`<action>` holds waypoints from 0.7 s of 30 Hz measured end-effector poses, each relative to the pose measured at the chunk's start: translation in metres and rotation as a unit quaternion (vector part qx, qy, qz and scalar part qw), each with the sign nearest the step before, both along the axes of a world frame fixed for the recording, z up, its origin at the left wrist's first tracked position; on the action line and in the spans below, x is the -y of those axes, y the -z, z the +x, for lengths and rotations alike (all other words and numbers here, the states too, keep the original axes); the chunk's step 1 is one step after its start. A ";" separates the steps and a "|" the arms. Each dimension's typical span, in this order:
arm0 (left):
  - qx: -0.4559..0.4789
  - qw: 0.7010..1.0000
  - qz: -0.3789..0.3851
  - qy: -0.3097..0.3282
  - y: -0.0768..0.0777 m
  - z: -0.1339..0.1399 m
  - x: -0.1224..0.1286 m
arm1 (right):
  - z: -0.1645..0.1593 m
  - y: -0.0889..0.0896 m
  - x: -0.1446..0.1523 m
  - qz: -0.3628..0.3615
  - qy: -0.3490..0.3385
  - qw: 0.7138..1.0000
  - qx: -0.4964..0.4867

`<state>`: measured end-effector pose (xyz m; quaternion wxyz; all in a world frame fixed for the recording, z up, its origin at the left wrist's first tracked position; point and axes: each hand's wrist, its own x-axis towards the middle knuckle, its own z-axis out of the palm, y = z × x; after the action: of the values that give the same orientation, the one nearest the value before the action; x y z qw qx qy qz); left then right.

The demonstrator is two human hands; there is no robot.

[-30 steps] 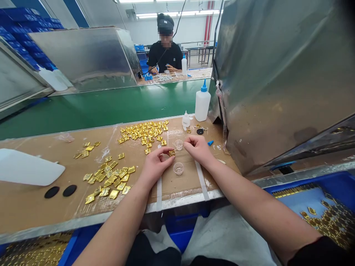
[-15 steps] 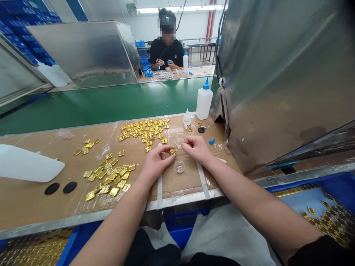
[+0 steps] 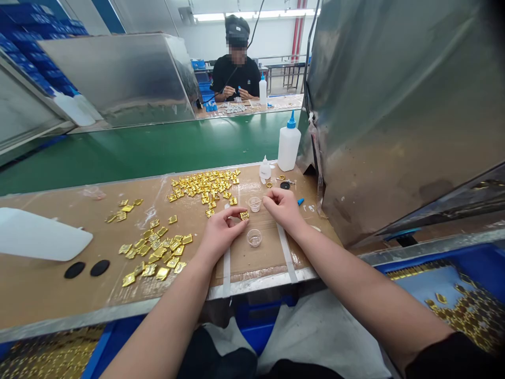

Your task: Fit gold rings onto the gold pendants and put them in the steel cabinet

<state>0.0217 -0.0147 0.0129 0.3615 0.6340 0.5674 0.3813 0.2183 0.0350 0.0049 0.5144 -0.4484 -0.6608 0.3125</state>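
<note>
Between the thumb and fingers of my left hand [image 3: 225,227] is a small square gold metal piece [image 3: 244,215]. My right hand [image 3: 282,208] pinches a thin stick [image 3: 257,202], its tip over a small clear cup [image 3: 254,206]. Nearer me stands a second clear cup [image 3: 254,238], below and between the hands. Many similar gold pieces lie in a pile [image 3: 205,185] behind my left hand, and a looser group [image 3: 158,247] spreads to its left.
A white bottle with a blue cap [image 3: 289,147] and a small dropper bottle [image 3: 265,169] stand behind my right hand. At left lies a large white bottle [image 3: 39,234] beside black discs [image 3: 100,267]. A metal panel [image 3: 394,116] rises at right. Across the green belt [image 3: 177,150] sits a co-worker [image 3: 236,73].
My right hand has drawn the stick away from the gold piece, up and right to the rear cup. My left hand keeps the piece in nearly the same spot.
</note>
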 end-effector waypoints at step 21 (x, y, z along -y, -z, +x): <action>0.128 0.991 -0.031 -0.022 -0.008 -0.004 0.003 | 0.020 -0.042 0.057 0.157 0.101 0.966 0.180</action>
<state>0.0180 -0.0181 0.0210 0.4425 0.5556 0.5416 0.4496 0.2387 -0.0224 0.0465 0.4800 -0.4751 -0.7346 0.0653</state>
